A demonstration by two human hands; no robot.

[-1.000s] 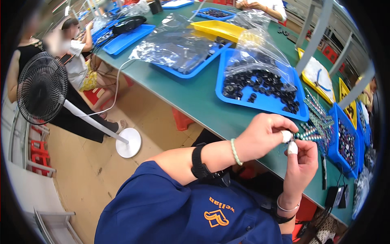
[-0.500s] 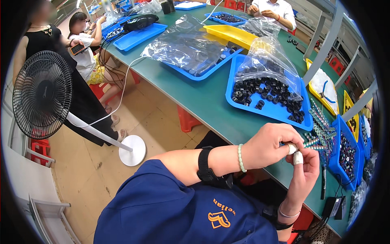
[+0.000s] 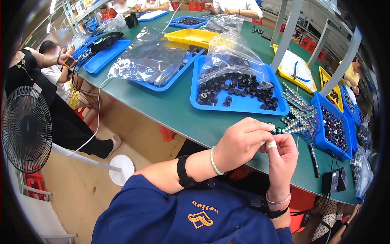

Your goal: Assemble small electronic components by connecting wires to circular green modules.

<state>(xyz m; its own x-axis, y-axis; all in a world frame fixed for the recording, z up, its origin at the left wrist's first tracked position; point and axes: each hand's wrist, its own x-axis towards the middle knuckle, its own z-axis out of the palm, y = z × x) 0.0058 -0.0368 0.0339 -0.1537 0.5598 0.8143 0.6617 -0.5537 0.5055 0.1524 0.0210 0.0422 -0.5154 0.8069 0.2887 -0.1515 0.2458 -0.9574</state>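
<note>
My left hand (image 3: pixel 243 140) and my right hand (image 3: pixel 281 156) meet over the table's near edge, with thumbs and fingertips pinched together. White covers wrap some of the fingertips. Whatever small piece lies between them is hidden by the fingers. Just past the fingertips lies a bundle of strips of small round parts with thin coloured wires (image 3: pixel 300 109). Beyond my hands a blue tray (image 3: pixel 239 108) holds many black round caps (image 3: pixel 243 84), partly under a clear plastic bag (image 3: pixel 233 53). A dark pen-like stick (image 3: pixel 314 160) lies to the right of my right hand.
At right stand a blue bin (image 3: pixel 347 129) of small wired parts, a yellow tray (image 3: pixel 312 86) with blue-handled pliers (image 3: pixel 298 73), and grey shelf posts (image 3: pixel 286 34). Black power adapters (image 3: pixel 331 181) sit near the edge. A fan (image 3: pixel 27 126) stands left. Other people sit around the green table (image 3: pixel 140 101).
The view has swung, so the table and trays appear further left. My hands stay together at the fingertips, and the fingers of my left hand look straighter.
</note>
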